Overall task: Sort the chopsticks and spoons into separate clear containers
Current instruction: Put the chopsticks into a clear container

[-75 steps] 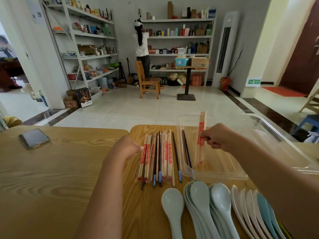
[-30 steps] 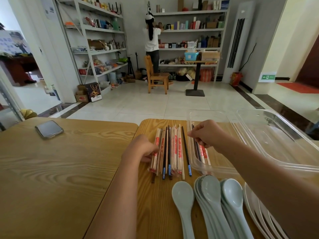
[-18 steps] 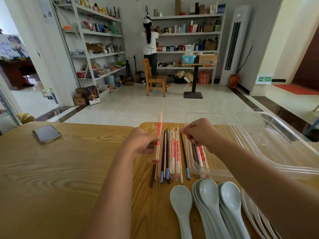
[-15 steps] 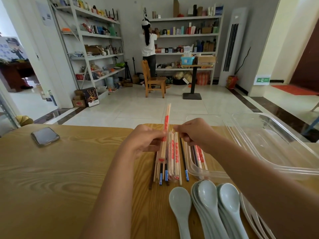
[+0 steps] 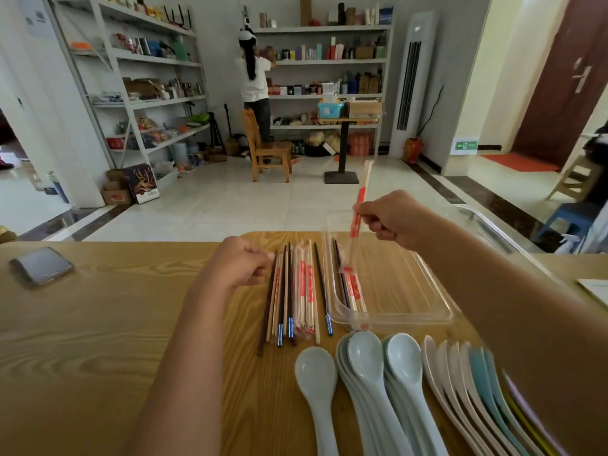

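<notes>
Pinching a red-and-white wrapped chopstick pair (image 5: 358,209), clamped between thumb and curled fingers of the right hand (image 5: 391,220). Tilted nearly upright, top end poking well above the fingertips, lower end hanging below them over the left side of the near clear container (image 5: 427,315). Right under those fingers, inside against the left wall: a few more chopsticks (image 5: 348,287), wrapped and dark, lying flat.

Just left of the container, by the left hand (image 5: 241,263): a row of loose chopsticks (image 5: 297,291) flat on the wooden table (image 5: 98,340), dark blue-tipped ones mixed among wrapped ones. Left fingers curled in, fingertips at the far end of the row's leftmost sticks. Can't tell whether gripping one or only touching.

Nearer than both hands: one pale spoon (image 5: 316,373) alone, then stacked pale spoons (image 5: 385,360), then a fan of white and teal spoons (image 5: 467,373) beside the right forearm. Beyond the right hand, a second clear container (image 5: 513,235). Far left of the left fingers, a phone (image 5: 41,266) lying flat.
</notes>
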Demonstrator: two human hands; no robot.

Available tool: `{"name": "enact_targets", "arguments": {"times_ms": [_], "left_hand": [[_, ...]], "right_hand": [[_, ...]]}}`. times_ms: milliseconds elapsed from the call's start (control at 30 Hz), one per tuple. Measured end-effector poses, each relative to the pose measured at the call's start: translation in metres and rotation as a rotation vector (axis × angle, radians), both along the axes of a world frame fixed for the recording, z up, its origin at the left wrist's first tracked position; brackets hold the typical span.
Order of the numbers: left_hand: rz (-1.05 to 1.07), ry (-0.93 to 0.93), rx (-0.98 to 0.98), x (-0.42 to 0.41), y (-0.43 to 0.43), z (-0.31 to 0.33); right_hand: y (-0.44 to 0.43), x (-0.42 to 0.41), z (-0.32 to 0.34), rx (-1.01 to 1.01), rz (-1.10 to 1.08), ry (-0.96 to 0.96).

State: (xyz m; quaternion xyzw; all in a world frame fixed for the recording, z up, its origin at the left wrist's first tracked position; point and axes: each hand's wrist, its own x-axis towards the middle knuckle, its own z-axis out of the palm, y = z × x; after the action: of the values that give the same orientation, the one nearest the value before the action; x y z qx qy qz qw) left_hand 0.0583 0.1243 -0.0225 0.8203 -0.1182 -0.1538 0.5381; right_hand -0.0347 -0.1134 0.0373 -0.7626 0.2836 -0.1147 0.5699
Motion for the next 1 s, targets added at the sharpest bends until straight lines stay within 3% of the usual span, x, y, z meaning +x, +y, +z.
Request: {"name": "enact_targets", "arguments": {"times_ms": [200, 400, 667, 1000], "left_hand": [[0.016, -0.054, 0.233, 0.005, -0.002, -0.015], [0.020, 0.021, 0.325, 0.004, -0.001, -0.027], [0.006, 0.097, 0.321, 0.006, -0.007, -0.036], [-0.022, 0.025, 0.406, 0.000, -0.008, -0.036]], "right_hand": [[-0.026, -0.005, -0.048, -0.251, 0.006, 0.321], [-0.001, 0.004, -0.079, -0.385, 0.091, 0.475], [-0.002, -0.002, -0.083, -0.266, 0.059, 0.442], [-0.005, 0.006, -0.080, -0.218, 0.026, 0.290]]}}
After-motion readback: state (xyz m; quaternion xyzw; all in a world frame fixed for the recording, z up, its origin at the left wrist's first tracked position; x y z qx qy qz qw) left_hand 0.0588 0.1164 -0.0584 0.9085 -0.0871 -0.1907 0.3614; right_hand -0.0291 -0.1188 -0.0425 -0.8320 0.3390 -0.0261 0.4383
